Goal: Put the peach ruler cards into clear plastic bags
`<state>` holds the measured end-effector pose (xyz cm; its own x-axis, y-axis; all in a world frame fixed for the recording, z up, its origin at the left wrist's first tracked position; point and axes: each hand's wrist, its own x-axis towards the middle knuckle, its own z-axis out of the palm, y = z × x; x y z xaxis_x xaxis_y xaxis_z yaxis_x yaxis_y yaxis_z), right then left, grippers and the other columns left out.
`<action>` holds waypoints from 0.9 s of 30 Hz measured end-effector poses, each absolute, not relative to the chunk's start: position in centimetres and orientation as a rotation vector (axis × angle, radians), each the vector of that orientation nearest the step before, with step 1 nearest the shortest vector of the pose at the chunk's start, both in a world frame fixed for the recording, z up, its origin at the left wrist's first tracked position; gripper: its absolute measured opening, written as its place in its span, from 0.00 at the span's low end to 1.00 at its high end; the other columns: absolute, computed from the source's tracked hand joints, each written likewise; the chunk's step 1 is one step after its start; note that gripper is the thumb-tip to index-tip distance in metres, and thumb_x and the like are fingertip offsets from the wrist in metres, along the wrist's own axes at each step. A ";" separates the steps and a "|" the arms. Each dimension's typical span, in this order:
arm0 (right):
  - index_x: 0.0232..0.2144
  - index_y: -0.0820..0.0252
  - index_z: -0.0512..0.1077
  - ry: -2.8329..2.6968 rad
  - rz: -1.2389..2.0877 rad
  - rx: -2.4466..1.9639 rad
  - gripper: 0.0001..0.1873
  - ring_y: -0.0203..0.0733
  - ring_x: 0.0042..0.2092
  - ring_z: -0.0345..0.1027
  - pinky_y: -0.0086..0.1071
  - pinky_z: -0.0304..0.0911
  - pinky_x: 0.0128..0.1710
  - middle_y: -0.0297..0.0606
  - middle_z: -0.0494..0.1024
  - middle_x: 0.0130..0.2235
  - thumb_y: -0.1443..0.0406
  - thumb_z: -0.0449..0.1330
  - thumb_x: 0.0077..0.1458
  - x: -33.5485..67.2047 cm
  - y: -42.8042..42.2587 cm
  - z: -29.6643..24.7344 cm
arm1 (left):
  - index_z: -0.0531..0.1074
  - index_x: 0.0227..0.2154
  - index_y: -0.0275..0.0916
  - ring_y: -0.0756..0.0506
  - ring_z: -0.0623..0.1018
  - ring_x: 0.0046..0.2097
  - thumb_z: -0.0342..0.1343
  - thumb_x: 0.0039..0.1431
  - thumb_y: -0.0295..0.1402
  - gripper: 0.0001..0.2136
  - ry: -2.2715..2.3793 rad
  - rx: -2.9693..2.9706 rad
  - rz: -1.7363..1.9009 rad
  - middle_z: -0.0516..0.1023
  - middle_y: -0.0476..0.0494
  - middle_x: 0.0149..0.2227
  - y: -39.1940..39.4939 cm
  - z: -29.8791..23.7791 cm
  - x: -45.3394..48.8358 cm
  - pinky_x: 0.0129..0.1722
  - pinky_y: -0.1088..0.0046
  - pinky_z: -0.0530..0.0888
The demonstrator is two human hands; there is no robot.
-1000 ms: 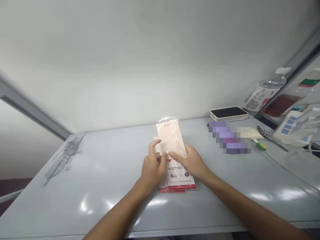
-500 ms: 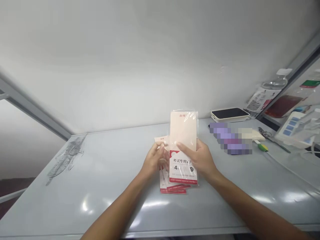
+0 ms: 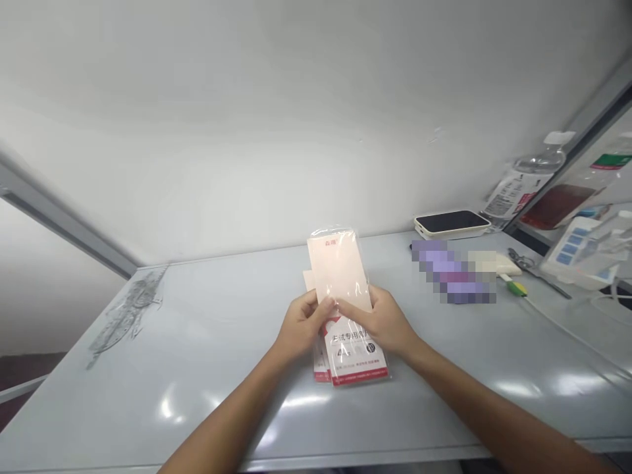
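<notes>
Head view: packet (image 3: 340, 275) label "试专用"

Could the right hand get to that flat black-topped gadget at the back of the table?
Probably, but not freely: the right hand holds the wrapped packets together with the left hand. The gadget lies uncovered on the table.

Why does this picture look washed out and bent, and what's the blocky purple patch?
Head view: white glare spots sit on the glossy table and sheen on the plastic-wrapped packet; the wide lens bows the edges of the wall; the purple patch is pixelated, hiding what lies there.
</notes>
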<state>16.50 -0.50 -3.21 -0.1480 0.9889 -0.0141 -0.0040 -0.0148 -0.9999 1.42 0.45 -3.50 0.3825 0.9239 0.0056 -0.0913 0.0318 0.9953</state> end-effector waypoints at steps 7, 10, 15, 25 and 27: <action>0.34 0.61 0.69 -1.328 1.327 -1.162 0.15 0.45 0.34 0.71 0.33 0.66 0.29 0.39 0.77 0.33 0.57 0.59 0.46 16.5 -0.4 -3.6 | 0.68 0.25 0.34 0.53 0.68 0.23 0.52 0.52 0.42 0.14 0.901 1.306 0.925 0.70 0.49 0.22 0.6 -4.2 1.2 0.24 0.77 0.64; 0.35 0.61 0.69 -1.330 1.364 -1.117 0.15 0.45 0.35 0.72 0.33 0.67 0.30 0.39 0.76 0.34 0.57 0.59 0.47 16.5 -0.5 -3.7 | 0.69 0.23 0.33 0.50 0.71 0.25 0.53 0.51 0.42 0.14 0.870 1.218 0.871 0.72 0.46 0.23 0.8 -4.2 1.0 0.26 0.75 0.65; 0.35 0.62 0.68 -1.356 1.405 -1.052 0.14 0.44 0.35 0.71 0.33 0.67 0.30 0.39 0.76 0.33 0.58 0.58 0.48 16.6 -0.7 -3.6 | 0.70 0.24 0.31 0.46 0.73 0.26 0.54 0.51 0.40 0.14 0.812 1.113 0.788 0.74 0.41 0.24 1.1 -4.1 0.7 0.26 0.72 0.66; 0.34 0.62 0.66 -1.323 1.453 -1.030 0.15 0.41 0.31 0.70 0.32 0.64 0.28 0.37 0.74 0.30 0.56 0.56 0.50 16.6 -0.5 -4.1 | 0.70 0.24 0.31 0.47 0.73 0.27 0.53 0.51 0.41 0.15 0.836 1.190 0.836 0.73 0.42 0.24 0.9 -4.2 0.7 0.28 0.72 0.66; 0.32 0.62 0.66 -1.312 1.460 -1.042 0.16 0.40 0.30 0.69 0.31 0.63 0.27 0.36 0.73 0.28 0.54 0.54 0.51 16.5 -0.5 -4.2 | 0.69 0.24 0.31 0.48 0.72 0.26 0.54 0.50 0.41 0.15 0.865 1.168 0.848 0.73 0.43 0.24 0.9 -4.2 0.8 0.26 0.73 0.66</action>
<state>16.52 -0.46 -4.21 -0.2531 0.9671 -0.0253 -0.0781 -0.0465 -0.9959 0.80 0.91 -4.18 0.4239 0.8975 -0.1219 -0.1046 0.1822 0.9777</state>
